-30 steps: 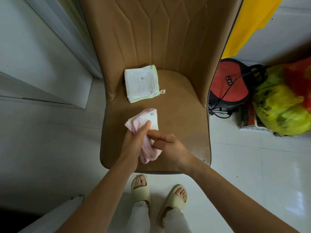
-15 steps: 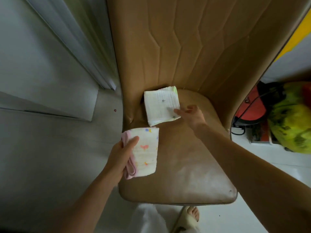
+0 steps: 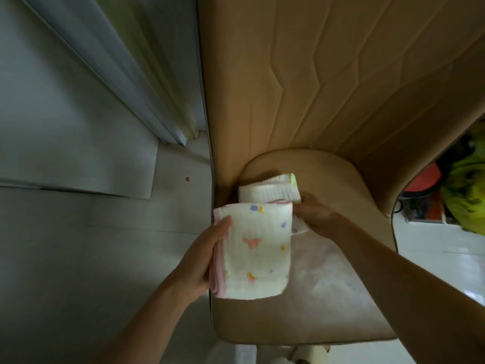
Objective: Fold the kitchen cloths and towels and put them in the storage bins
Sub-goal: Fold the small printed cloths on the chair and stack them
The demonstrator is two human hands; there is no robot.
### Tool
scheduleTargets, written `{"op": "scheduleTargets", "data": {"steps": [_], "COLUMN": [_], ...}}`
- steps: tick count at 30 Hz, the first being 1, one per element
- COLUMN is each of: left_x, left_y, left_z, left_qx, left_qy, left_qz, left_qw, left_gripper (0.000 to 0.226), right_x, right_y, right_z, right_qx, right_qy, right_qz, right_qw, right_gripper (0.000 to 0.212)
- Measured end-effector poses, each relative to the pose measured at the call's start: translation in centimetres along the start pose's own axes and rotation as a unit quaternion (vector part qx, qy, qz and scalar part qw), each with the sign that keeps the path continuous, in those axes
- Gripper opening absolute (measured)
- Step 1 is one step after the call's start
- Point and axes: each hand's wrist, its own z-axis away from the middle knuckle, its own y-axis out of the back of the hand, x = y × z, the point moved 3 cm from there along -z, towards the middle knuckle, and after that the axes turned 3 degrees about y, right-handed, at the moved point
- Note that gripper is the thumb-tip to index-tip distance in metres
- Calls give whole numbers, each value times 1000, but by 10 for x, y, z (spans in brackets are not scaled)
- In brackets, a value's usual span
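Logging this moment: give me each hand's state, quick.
Left hand: grips the folded pink-edged cloth.
Right hand: grips the folded green-edged cloth on the chair seat.

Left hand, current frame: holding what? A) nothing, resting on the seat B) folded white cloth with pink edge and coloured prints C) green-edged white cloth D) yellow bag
B: the left hand grips the folded white cloth with pink edge and coloured prints, thumb over its left edge, above the tan chair seat.

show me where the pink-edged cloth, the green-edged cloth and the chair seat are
pink-edged cloth point(image 3: 258, 252): head view, middle of its printed top face.
green-edged cloth point(image 3: 267, 191): head view, ribbed folded edge facing the camera.
chair seat point(image 3: 328, 292): head view, bare cushion right of the cloths.
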Motion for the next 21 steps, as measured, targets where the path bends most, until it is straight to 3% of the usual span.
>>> {"op": "scheduleTargets", "data": {"steps": [4,9,14,16,18,21], "left_x": [-8,-18,-12,-9,-4,0], "left_y": [-12,-14,-18,-15,-16,-15], "left_z": [-20,-57,-67,-73,-74,-77], "left_qx": [-36,9,-2,52,126,224], "left_qy": [33,24,25,-26,-68,-154], "left_qz": [47,-8,6,-109,-231,-314], "left_qw": [998,1000,1000,992,962,910], "left_gripper": [48,46,49,46,40,34], "right_x": [27,47,44,43,39,36], "right_y": [-5,-3,-1,0,0,-6], "right_z": [28,38,42,40,38,39], "right_qx": [-66,-74,-73,-42,-56,-93], "right_qy": [21,-24,-62,-56,-45,-52], "right_qz": [-23,-93,-145,-181,-227,-200], "right_qw": [997,993,985,981,971,974], "right_gripper": [54,33,38,43,56,60]}}
